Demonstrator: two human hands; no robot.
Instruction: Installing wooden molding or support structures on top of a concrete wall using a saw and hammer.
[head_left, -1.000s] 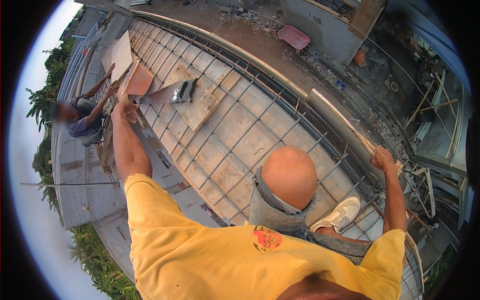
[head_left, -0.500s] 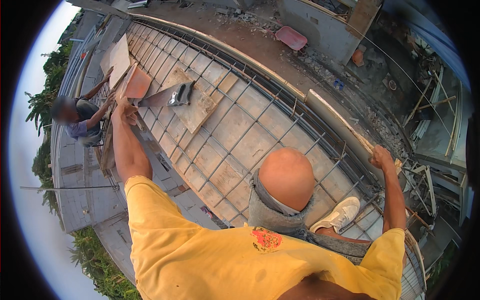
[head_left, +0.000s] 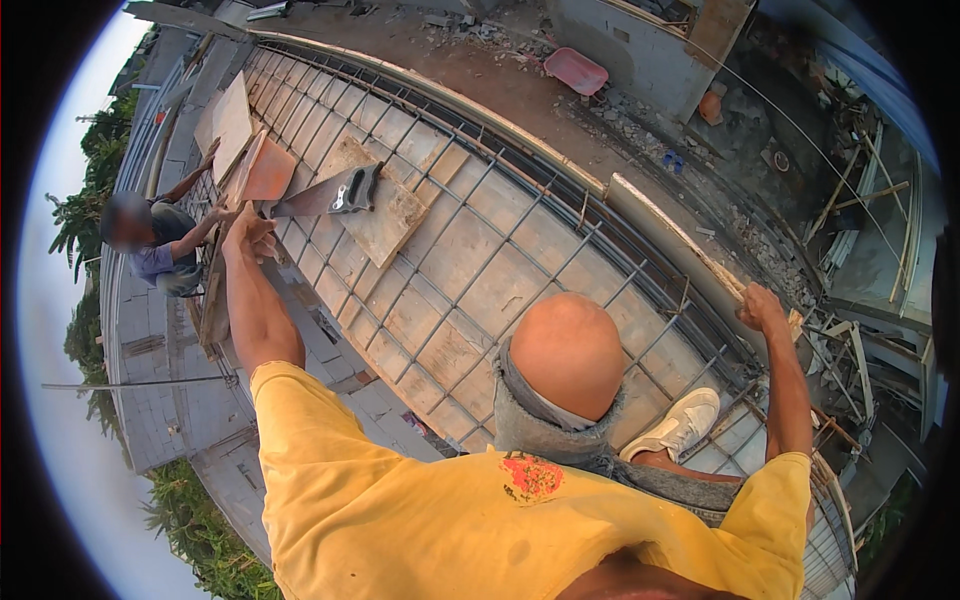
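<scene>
A yellow-shirted person (head_left: 420, 510) crouches over grey steel rebar (head_left: 600, 236), left hand (head_left: 248, 237) beside an orange plastic tub (head_left: 268, 172), right hand (head_left: 764, 306) gripping a long wooden board (head_left: 676, 248).

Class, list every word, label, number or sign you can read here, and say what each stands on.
None can be read.
Red print on the yellow shirt: dark marks too unclear to tell whether they are letters.
Handsaw: no legible marking.
Orange tub: no legible marking.

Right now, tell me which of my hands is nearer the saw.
Your left hand, near the tip of the saw; your right hand is far off, gripping the edge of a long board.
</scene>
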